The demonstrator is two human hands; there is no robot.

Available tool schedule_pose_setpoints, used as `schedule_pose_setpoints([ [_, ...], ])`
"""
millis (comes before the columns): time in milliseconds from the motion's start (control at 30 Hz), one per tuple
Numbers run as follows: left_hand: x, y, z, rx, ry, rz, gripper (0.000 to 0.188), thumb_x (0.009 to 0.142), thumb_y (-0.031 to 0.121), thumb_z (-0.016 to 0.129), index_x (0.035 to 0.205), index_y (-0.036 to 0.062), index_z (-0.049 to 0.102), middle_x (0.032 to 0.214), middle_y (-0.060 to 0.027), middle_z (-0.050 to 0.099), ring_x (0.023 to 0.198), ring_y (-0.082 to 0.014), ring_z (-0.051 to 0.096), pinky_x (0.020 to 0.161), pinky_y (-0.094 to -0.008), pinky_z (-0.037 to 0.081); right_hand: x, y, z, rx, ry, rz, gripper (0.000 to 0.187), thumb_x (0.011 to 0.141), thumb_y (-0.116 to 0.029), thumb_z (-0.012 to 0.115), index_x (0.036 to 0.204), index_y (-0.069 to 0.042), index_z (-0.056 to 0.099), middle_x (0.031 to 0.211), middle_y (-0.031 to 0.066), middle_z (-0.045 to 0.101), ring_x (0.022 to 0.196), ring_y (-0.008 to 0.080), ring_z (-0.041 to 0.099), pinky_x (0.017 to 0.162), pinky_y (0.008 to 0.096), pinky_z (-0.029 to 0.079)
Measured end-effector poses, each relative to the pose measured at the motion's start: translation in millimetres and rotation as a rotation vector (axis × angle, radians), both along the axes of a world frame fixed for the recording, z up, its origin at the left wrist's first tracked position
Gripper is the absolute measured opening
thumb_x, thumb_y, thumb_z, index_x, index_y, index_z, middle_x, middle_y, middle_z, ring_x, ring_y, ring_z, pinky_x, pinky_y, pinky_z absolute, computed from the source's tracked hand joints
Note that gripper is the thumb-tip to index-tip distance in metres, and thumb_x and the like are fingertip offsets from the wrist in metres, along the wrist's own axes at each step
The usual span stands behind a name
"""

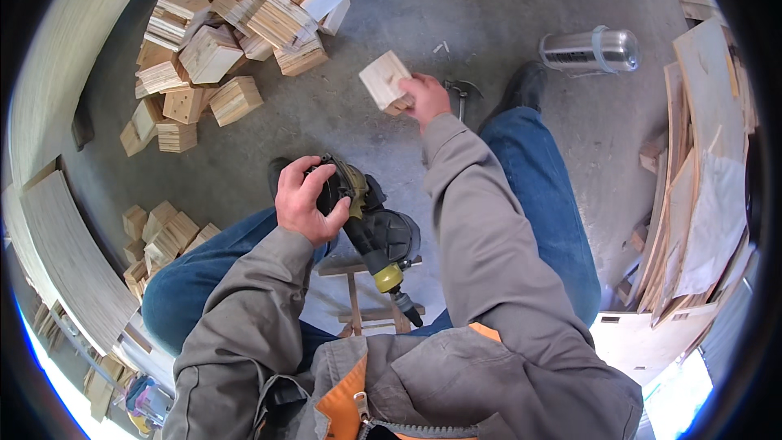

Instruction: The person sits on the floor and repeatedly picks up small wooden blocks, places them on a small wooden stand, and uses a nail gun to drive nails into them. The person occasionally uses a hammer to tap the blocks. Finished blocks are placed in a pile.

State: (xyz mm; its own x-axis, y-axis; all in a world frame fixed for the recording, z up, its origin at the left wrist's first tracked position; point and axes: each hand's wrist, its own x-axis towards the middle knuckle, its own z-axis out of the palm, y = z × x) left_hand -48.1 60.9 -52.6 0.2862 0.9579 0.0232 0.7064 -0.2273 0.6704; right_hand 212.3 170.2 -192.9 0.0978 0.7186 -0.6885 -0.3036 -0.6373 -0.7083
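Note:
My right hand (428, 103) is stretched forward, gripping a squarish light wooden block (381, 81) by its right side, above the concrete floor. My left hand (305, 202) is curled over the front end of a black and yellow-green coil nail gun (371, 246). The nail gun lies between my knees, its round black canister (397, 236) to the right and its hose fitting (405, 307) pointing toward me. Part of the tool's front is hidden beneath my left fingers. Just beyond my right wrist, a hammer (463, 91) is on the floor, partly covered by my sleeve.
A large heap of wooden blocks (210, 53) fills the far left, with a smaller pile (167, 236) beside my left knee. A steel thermos (590, 50) lies near my right shoe. Stacked wooden sheets (692, 171) line the right. Below the nail gun is a small wooden frame (354, 297).

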Motion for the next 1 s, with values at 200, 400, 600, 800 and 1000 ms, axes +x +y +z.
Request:
schedule_pose_setpoints([
  [200, 5, 3, 1, -0.002, -0.011, -0.006, 0.053, 0.064, 0.015, 0.079, 0.115, 0.0057, 0.066, 0.124, -0.0208, 0.058, 0.113, -0.0398, 0.058, 0.095, -0.0470, 0.052, 13, -4, -11, -0.290, 0.322, -0.348, 0.066, 0.101, -0.060, 0.045, 0.142, -0.008, 0.045, 0.130, 0.0192, 0.048, 0.088, 0.0422, 0.063, 0.081, 0.0562, 0.057],
  [400, 6, 4, 1, -0.007, 0.002, -0.004, 0.055, 0.064, 0.015, 0.079, 0.117, 0.0057, 0.066, 0.125, -0.0213, 0.057, 0.113, -0.0399, 0.058, 0.096, -0.0470, 0.051, 18, -26, -22, -0.319, 0.263, -0.437, 0.062, 0.105, -0.058, 0.040, 0.132, -0.003, 0.055, 0.120, 0.0181, 0.060, 0.099, 0.0365, 0.063, 0.087, 0.0504, 0.054],
  [600, 5, 2, -1, -0.013, -0.003, 0.013, 0.055, 0.065, 0.015, 0.079, 0.117, 0.0063, 0.065, 0.126, -0.0215, 0.056, 0.113, -0.0398, 0.059, 0.096, -0.0469, 0.051, 15, -26, -20, -0.233, 0.351, -0.331, 0.045, 0.107, -0.043, 0.049, 0.128, -0.004, 0.057, 0.111, 0.0127, 0.064, 0.094, 0.0307, 0.067, 0.080, 0.0444, 0.055],
  [800, 9, 5, 0, -0.018, -0.005, 0.008, 0.055, 0.065, 0.015, 0.079, 0.118, 0.0064, 0.065, 0.127, -0.0217, 0.056, 0.113, -0.0401, 0.059, 0.096, -0.0469, 0.051, 24, -34, -32, -0.222, -0.328, -0.010, 0.041, 0.090, -0.032, 0.072, 0.117, -0.003, 0.062, 0.108, 0.0160, 0.070, 0.096, 0.0341, 0.070, 0.080, 0.0448, 0.057],
  [1000, 6, 4, -1, -0.018, 0.003, 0.011, 0.055, 0.065, 0.015, 0.079, 0.118, 0.0064, 0.065, 0.127, -0.0219, 0.056, 0.114, -0.0402, 0.059, 0.096, -0.0468, 0.051, 66, -115, -49, -0.452, -1.123, 0.218, 0.045, 0.074, -0.023, 0.079, 0.110, -0.001, 0.064, 0.116, 0.0263, 0.069, 0.107, 0.0428, 0.067, 0.094, 0.0470, 0.055],
])
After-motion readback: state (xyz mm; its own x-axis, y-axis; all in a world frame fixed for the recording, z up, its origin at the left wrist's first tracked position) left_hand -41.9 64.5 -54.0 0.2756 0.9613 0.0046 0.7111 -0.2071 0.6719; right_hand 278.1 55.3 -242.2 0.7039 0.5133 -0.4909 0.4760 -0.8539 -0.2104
